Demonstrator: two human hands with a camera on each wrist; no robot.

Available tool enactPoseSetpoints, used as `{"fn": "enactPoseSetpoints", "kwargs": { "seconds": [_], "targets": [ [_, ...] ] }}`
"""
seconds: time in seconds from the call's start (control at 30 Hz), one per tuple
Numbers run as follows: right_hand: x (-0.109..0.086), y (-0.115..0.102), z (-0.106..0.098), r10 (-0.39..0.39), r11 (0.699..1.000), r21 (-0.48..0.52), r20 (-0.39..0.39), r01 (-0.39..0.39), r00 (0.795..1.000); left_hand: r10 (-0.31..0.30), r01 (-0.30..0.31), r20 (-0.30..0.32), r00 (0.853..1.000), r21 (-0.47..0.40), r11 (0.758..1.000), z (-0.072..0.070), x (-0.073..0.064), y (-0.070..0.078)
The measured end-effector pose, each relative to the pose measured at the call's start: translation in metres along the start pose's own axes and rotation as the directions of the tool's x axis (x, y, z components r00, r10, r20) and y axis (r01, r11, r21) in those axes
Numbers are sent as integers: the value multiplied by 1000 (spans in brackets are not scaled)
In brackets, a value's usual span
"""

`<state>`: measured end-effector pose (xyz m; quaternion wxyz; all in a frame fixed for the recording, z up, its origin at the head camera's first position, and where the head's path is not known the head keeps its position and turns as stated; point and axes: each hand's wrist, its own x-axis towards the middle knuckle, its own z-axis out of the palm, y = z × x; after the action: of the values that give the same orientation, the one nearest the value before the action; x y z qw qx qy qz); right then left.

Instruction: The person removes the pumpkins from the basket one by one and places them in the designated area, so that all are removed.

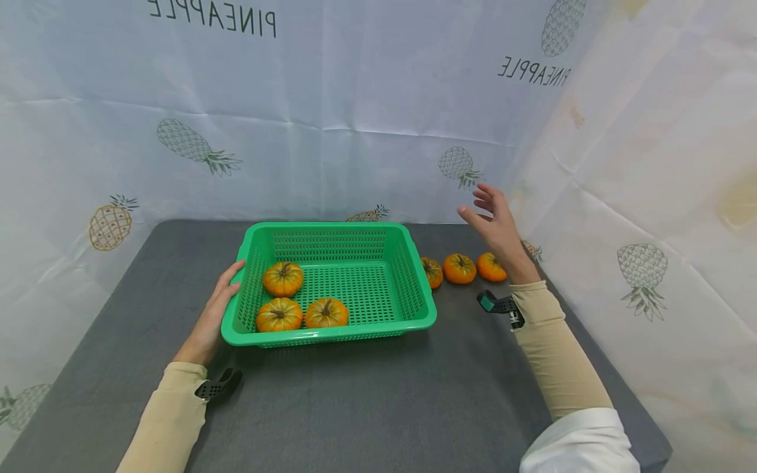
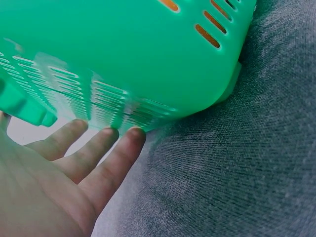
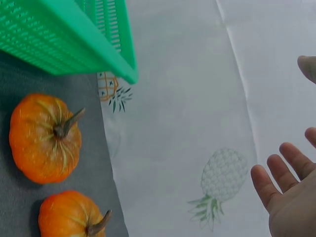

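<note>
A green plastic basket (image 1: 367,330) stands on the grey table, with three orange pumpkins inside it: one pumpkin (image 1: 282,279) behind, another (image 1: 279,315) in the front left corner and a third (image 1: 326,313) beside that. My left hand (image 1: 214,314) is at the basket's left side, its extended fingertips (image 2: 134,137) right at the slotted outer wall below the rim. Raised at the right, my right hand (image 1: 495,223) holds nothing, thumb and fingers spread apart. Below it, more pumpkins sit in a row on the table: one (image 1: 432,272) partly behind the basket, a middle one (image 1: 459,269) and one (image 1: 490,267) nearest the forearm.
A white pineapple-print curtain (image 1: 355,85) hangs behind the table (image 1: 367,407), and another stretch (image 1: 680,197) closes in the right side. Loose black straps (image 1: 219,384) stick out from the wrists.
</note>
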<state>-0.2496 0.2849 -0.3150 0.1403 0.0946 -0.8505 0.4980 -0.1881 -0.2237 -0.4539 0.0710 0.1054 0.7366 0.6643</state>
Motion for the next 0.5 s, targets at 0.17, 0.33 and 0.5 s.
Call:
{"fn": "enactPoseSetpoints", "kwargs": {
  "seconds": [0.17, 0.33, 0.5],
  "targets": [
    [0, -8, 7, -23, 1000, 19, 10, 23, 1000, 0, 0, -2, 1000, 2, 1000, 0, 0, 0],
    [-1, -19, 15, -45, 998, 38, 24, 44, 999, -2, 2, -3, 1000, -2, 1000, 0, 0, 0],
    [-3, -28, 22, -69, 996, 58, 42, 66, 997, -5, 5, 0, 1000, -1, 1000, 0, 0, 0]
  ]
}}
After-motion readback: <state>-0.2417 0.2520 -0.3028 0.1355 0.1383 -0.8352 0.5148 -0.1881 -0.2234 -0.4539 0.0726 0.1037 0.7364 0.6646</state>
